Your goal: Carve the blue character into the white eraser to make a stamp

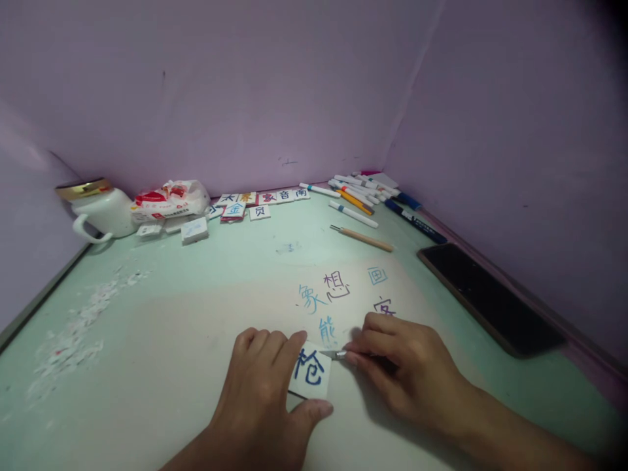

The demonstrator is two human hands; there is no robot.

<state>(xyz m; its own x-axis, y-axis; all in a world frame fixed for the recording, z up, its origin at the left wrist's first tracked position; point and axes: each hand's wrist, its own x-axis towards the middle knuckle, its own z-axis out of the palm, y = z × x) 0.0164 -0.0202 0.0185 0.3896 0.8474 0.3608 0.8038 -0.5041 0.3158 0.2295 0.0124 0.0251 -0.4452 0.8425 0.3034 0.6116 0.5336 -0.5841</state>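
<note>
Near the front of the table, my left hand (265,379) grips a small white square tile (321,386) by its edges, thumb at the near side and forefinger at the far side. A dark blue Chinese character is drawn on the tile's upper face. From the right, my right hand (402,360) pinches a craft knife (338,355), whose slim metal blade reaches the tile's upper right part. Most of the knife's handle is hidden in my fingers. Whether the blade cuts in or only rests there I cannot tell.
White scraps (81,320) lie scattered at left. Along the back stand a white mug (105,212), a tissue pack (169,201) and several lettered tiles (260,212). Markers (353,214), a wooden-handled carving tool (366,239) and a phone (490,297) lie right. Characters (336,286) are written on the tabletop.
</note>
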